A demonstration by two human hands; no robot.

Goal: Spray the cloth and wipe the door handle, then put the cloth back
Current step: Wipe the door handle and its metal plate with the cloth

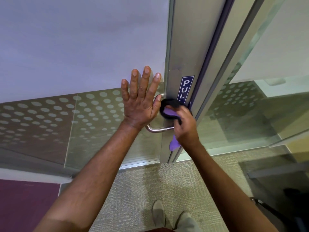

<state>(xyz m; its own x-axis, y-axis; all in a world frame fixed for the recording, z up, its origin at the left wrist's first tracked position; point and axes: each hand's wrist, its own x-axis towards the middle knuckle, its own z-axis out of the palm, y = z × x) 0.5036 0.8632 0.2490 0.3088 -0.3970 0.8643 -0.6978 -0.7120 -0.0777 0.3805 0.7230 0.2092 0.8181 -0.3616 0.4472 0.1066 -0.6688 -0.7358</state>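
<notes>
A steel door handle (157,129) juts from the metal door frame (182,47); only its lower bend and a bit of its top show. My right hand (185,126) is shut on a purple cloth with a black edge (168,111), pressed against the frame by the handle's upper part. A purple corner of the cloth hangs below my wrist. My left hand (140,101) lies flat and spread on the glass door, in front of the handle's middle. No spray bottle is in view.
A blue PULL sign (186,88) is on the frame just above the cloth. Frosted dotted glass panels (50,118) flank the door. Beige carpet (142,190) and my shoes (158,213) are below. A dark object (275,211) stands at lower right.
</notes>
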